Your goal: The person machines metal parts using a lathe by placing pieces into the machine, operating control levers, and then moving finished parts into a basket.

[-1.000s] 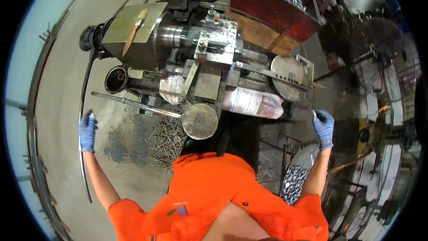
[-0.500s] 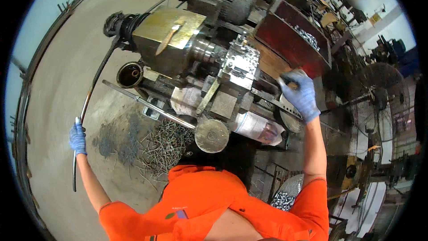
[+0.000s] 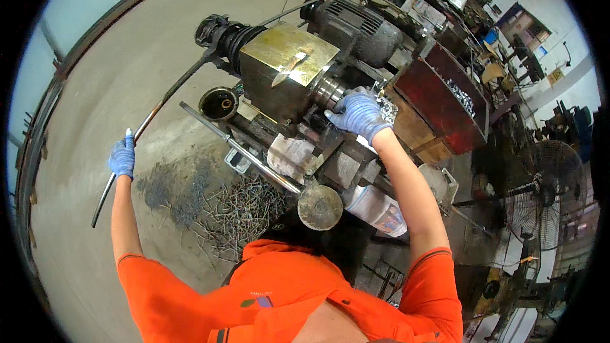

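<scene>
One red bin [image 3: 424, 100] (metal pieces [image 3: 462, 98] inside) stands beside the lathe [image 3: 270, 94].

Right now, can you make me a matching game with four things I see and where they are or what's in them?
1. left hand
2. right hand
3. brush
4. red bin

A. lying on the yellowish plate
B. has small shiny pieces inside
C. on the long bar
D. at the shiny round metal part

Pairs: 1-C, 2-D, 3-A, 4-B
</scene>
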The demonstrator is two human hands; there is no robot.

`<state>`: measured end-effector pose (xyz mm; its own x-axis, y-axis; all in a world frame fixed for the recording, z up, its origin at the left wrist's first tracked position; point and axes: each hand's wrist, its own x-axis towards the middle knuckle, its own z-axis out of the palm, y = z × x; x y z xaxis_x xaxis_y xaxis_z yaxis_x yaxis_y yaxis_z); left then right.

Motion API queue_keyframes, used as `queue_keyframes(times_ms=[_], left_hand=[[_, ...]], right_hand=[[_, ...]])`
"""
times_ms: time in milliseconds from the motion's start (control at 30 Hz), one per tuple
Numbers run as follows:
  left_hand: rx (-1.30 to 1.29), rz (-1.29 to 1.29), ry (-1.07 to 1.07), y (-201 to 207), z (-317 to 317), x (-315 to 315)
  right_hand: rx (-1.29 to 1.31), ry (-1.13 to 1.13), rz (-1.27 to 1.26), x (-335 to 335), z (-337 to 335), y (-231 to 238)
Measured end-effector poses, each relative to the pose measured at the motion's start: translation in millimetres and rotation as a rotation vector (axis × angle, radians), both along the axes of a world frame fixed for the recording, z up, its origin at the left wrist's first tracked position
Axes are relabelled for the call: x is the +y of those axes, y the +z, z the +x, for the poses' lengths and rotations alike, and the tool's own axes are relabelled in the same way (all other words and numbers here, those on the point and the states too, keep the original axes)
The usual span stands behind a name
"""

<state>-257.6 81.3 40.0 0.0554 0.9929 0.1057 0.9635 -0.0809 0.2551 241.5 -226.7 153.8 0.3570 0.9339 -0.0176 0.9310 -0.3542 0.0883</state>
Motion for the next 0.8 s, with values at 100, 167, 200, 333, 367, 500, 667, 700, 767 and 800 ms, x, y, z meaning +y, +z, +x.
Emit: queue_keyframes(times_ms=[100, 167, 200, 333, 367, 500, 667, 700, 767, 800], left_hand=[[-0.015, -0.012, -0.014, 1, 18, -56], [-0.027, -0.035, 0.019, 5, 28, -94], [-0.050, -0.066, 0.037, 4, 33, -105], [-0.074, -0.104, 0.008, 24, 69, -167], [0.010, -0.110, 0.025, 25, 67, -166], [0.012, -0.110, 0.032, 28, 70, -169], [0.012, -0.068, -0.011, 23, 69, -166], [0.029, -0.051, -0.014, 17, 66, -161], [-0.032, -0.019, -0.055, 17, 66, -155], [-0.061, -0.007, -0.064, 19, 65, -152]], right_hand=[[0.012, -0.017, -0.008, 5, -1, -1], [0.024, -0.039, 0.021, 7, -2, -4], [0.025, -0.052, 0.036, 8, -1, -4], [0.004, -0.013, 0.068, 7, 8, -16], [-0.014, -0.003, 0.093, 8, 6, -16], [0.018, -0.032, 0.090, 8, 3, -14], [0.036, -0.098, 0.037, 6, -7, 3], [0.039, -0.131, 0.020, 5, -8, 6], [0.031, -0.165, 0.008, 1, -4, 9], [-0.001, -0.118, 0.114, -4, -5, 11]])
